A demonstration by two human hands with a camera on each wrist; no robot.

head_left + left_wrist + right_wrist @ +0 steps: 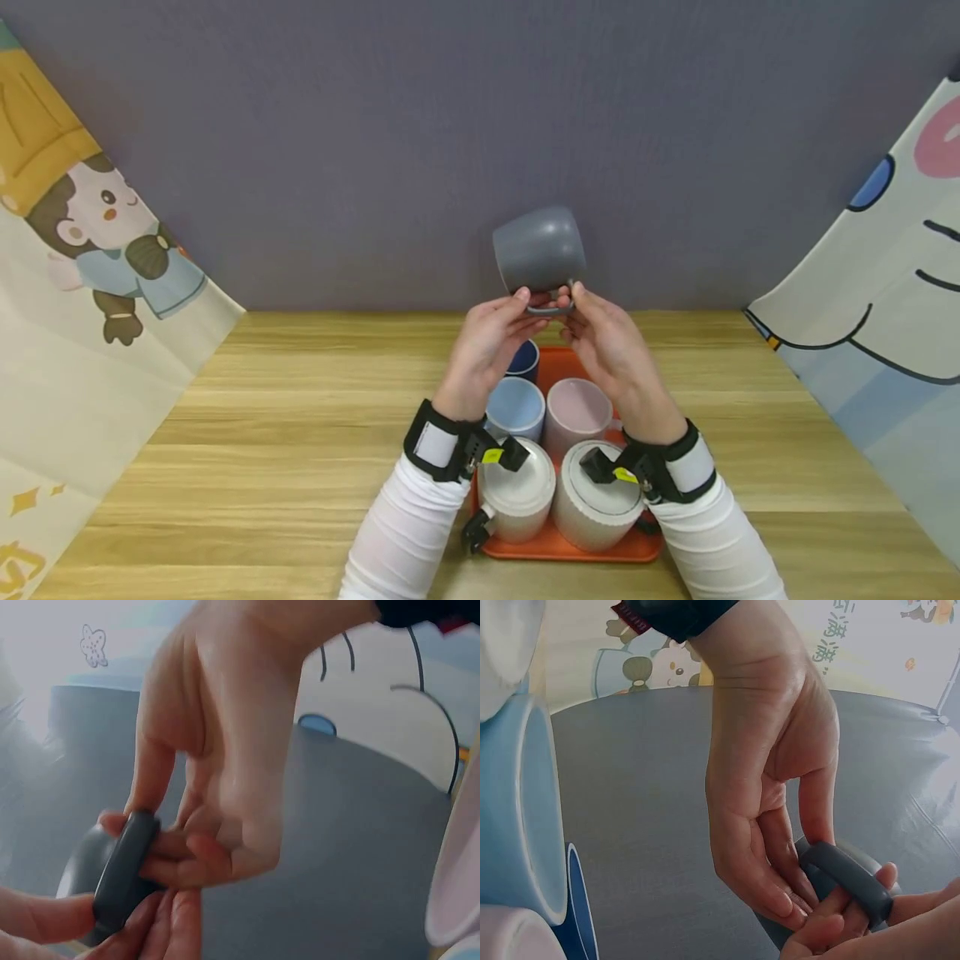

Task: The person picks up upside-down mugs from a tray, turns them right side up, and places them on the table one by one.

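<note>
Gray mug: one (540, 250), tipped on its side in the air above the far end of the tray, its single handle (550, 312) facing down toward the person.
Hands: two, both on that handle; the left hand (487, 346) pinches one end, the right hand (618, 354) the other, fingers curled about the loop.
Tray: one, orange (557, 363), on the wooden table (300, 417).
Mugs on tray: five visible; one dark blue mug (525, 360), partly hidden by the left hand, one light blue mug (516, 408), one pink mug (579, 406), and two whitish cups (592, 512) at the near end, tops covered; lidded or upturned, I cannot tell.
Wrist straps: two, black, one per wrist.
Printed cloths: two, one each side.
</note>
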